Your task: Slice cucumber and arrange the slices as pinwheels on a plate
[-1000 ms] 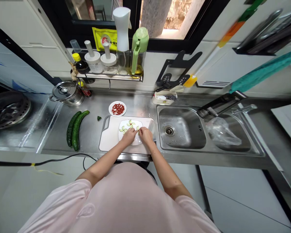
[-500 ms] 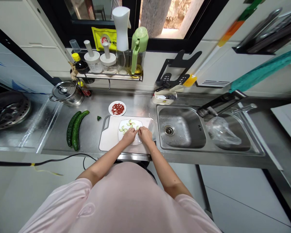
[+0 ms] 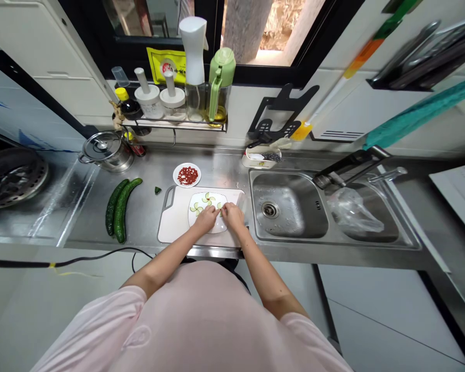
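A white plate lies on a pale cutting board. Thin green-edged cucumber slices form small pinwheels on it, with a red bit at the centre of the far one. My left hand is over the plate's near middle, fingers pinched together. Close beside it, my right hand pinches at the plate's right side. Between the two sets of fingertips more cucumber slices show; whatever the fingers hold is too small to make out. Behind the board stands a small white dish of chopped red pieces.
Two whole cucumbers and a cucumber end lie left of the board. A lidded pot stands behind them. To the right is a double sink, with a plastic bag in its right basin. Bottles line a wall rack.
Both hands stay over the same spot on the plate, with only slight finger movement. The fingertips are a little farther apart, and more of the slices between them shows. The view has shifted slightly.
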The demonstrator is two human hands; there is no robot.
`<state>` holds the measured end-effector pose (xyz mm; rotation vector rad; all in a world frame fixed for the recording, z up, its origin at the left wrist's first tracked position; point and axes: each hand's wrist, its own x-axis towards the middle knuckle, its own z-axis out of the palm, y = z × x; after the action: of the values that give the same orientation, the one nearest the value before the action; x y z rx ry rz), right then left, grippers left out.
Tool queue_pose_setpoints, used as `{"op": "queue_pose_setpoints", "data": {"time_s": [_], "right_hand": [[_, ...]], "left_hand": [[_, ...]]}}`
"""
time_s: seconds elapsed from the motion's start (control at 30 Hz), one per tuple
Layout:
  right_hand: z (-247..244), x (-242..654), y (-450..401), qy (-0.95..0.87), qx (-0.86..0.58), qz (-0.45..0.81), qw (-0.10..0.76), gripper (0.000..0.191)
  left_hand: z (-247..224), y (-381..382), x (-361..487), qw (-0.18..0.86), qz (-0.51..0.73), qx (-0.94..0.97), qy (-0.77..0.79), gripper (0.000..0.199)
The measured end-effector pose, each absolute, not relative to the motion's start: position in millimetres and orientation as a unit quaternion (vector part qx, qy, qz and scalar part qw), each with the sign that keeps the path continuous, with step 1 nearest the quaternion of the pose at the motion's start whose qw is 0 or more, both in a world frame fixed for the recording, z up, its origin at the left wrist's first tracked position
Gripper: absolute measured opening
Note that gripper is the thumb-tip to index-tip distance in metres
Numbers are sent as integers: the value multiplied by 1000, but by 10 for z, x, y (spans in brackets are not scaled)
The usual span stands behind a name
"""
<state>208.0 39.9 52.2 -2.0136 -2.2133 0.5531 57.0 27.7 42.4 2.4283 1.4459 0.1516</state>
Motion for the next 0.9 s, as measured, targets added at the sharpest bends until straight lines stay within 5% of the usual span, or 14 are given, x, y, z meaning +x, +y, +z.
{"op": "queue_pose_setpoints", "data": {"time_s": [0.9], "right_hand": [[509, 2120, 462, -708, -675, 195, 75, 21]], "left_hand": [[520, 288, 558, 151, 68, 837, 521, 31]]}}
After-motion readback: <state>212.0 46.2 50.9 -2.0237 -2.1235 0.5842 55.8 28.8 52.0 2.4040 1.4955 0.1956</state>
